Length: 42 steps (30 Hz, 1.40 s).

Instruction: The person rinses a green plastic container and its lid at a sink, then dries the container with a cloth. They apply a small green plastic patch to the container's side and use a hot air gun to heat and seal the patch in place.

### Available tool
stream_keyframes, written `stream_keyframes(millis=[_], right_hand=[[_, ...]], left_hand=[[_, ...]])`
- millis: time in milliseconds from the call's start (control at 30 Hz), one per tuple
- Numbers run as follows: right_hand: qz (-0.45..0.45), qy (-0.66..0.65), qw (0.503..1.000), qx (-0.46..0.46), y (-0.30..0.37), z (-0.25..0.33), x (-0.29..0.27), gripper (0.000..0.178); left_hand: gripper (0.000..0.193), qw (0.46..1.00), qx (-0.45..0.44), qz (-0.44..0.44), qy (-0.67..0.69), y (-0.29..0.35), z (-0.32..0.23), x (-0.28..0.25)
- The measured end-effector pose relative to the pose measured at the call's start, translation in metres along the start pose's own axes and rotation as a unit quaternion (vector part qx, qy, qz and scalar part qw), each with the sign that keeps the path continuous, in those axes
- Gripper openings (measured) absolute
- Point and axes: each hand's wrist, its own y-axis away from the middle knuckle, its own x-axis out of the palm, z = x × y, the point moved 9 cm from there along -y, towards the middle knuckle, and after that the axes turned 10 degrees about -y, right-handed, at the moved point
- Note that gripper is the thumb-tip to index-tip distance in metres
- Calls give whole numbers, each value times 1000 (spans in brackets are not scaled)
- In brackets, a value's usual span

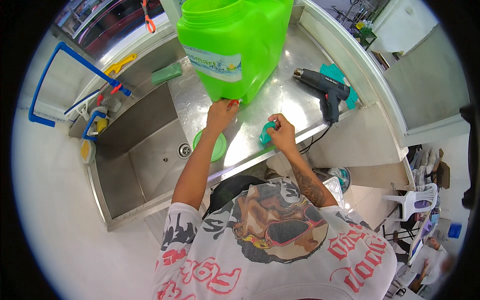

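A large bright green plastic water jug with a label and an open round neck stands on the steel counter. My left hand is at its bottom front edge, fingers closed around a small red and white tap. To the right and apart from the jug, my right hand pinches a small crumpled teal piece, plastic or cloth, I cannot tell which. Beneath my left forearm lies a round green lid, partly hidden by the arm.
On the right a black heat gun lies partly over a teal sheet, its cord hanging over the front edge. A steel sink is at left, with a green sponge, a yellow-handled brush and blue pipes around it.
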Motion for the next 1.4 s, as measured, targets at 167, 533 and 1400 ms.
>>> stream_keyframes(millis=[167,533,1400], right_hand=[[-1,34,998,-59,-5,25,18,30],[17,62,995,-73,-27,56,81,39],[-88,89,947,-295,-25,66,97,24]], left_hand=[[35,997,-43,41,42,7,11,4],[34,969,-188,-51,151,50,17,-30],[17,965,-105,-241,-16,50,2,-42]])
